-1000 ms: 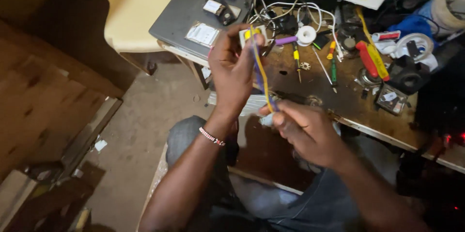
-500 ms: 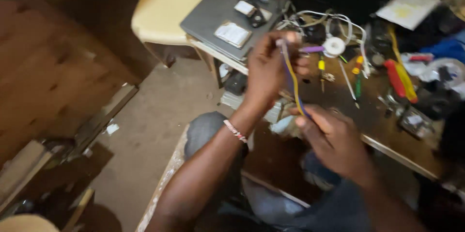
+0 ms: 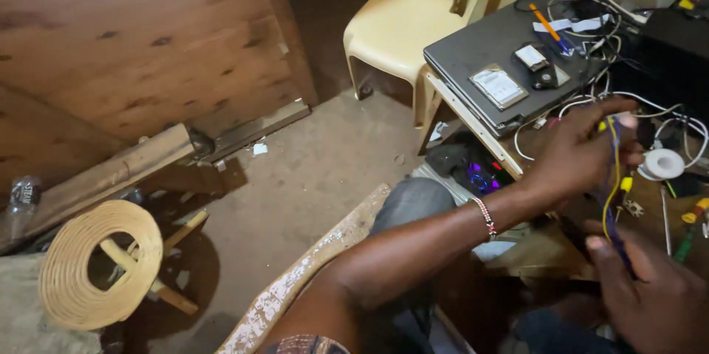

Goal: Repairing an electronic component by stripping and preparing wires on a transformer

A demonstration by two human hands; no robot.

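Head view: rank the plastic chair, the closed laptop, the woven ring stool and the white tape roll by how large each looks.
1. plastic chair, largest, though partly cut off at the top edge.
2. closed laptop and woven ring stool: they look about alike, and the stool lies nearer the camera, so no ranking.
3. white tape roll, clearly smallest.

The right hand [image 3: 650, 295] is cut off by the frame's edge.

Both hands [image 3: 583, 151] [image 3: 650, 291] pinch yellow-purple wires [image 3: 611, 191] beside laptop [image 3: 502, 51].
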